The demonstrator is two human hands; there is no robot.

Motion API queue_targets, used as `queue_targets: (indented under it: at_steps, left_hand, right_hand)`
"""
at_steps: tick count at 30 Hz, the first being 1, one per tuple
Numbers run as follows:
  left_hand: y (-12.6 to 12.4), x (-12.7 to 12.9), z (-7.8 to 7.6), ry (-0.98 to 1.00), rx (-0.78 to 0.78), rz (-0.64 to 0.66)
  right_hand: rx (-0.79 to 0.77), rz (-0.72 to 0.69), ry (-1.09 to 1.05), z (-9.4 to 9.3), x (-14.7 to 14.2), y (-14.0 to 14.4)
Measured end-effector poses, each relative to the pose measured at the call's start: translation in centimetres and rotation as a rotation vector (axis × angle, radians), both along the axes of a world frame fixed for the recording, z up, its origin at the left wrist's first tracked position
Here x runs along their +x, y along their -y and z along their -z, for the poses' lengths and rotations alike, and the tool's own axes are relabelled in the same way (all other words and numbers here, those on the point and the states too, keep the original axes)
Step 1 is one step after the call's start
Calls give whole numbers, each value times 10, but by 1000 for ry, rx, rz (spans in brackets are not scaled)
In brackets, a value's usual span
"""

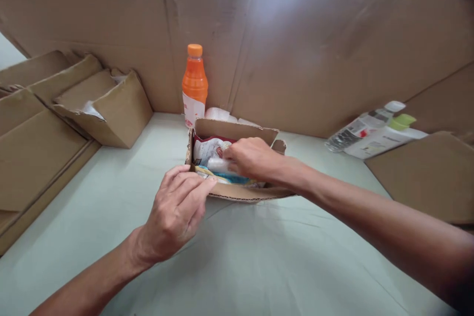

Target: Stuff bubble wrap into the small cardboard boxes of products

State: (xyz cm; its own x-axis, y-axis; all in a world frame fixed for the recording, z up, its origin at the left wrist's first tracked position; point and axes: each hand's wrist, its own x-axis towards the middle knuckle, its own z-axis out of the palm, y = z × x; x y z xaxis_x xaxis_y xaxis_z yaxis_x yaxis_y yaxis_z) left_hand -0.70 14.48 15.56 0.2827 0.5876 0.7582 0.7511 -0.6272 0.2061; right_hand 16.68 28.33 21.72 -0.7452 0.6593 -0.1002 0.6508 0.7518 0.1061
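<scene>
A small open cardboard box [252, 192] stands mid-view on the pale green cloth. My left hand [177, 205] is closed over its front left corner, thumb along the front rim and fingers at the left side. My right hand [254, 158] reaches into the box from the right, its fingers curled around the end of a translucent white roll [219, 165]; the fingertips are partly hidden. Beneath and behind the roll lie a white packet with dark red edging [205, 150] and a blue and yellow packet [231, 177].
Behind the box stand an orange drink bottle [194, 84] and white rolls [218, 113]. Cardboard boxes [122, 113] are at left. A clear water bottle [361, 128], a white tube with a green cap [385, 140] and a cardboard piece [425, 177] lie right. A cardboard wall [314, 54] closes the back.
</scene>
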Motion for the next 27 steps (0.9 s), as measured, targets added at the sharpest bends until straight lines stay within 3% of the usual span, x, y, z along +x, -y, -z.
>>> queue_targets:
  at_steps: [3,5,8,11,13,15,18,20,23,27]
  left_hand:
    - [-7,-1,-2,8,11,12]
    - [-9,-1,-3,38,39,-23]
    - [-7,-8,0,131,79,-149]
    - [3,-25,15,256,-42,-279]
    - [10,-37,33,363,-255,-320]
    - [14,-46,52,483,-473,-300]
    - [4,-45,73,663,-649,-191]
    - [-9,-32,77,757,-714,-118]
    - [-19,1,73,828,-740,-77]
    - [19,45,76,712,-711,13]
  right_hand:
    - [-96,-19,-3,12,-16,-4]
    - [-179,-48,-68,6,-9,-6]
    - [-175,-27,-344,-16,33,0]
    - [41,198,-684,-24,101,26]
    - [175,401,-767,-6,141,51]
    - [127,523,-850,27,160,72]
    - [-164,536,-888,81,143,86]
    - [-240,542,-923,102,119,82]
    - [-255,592,-990,108,106,72]
    - [-281,728,-1076,103,148,94]
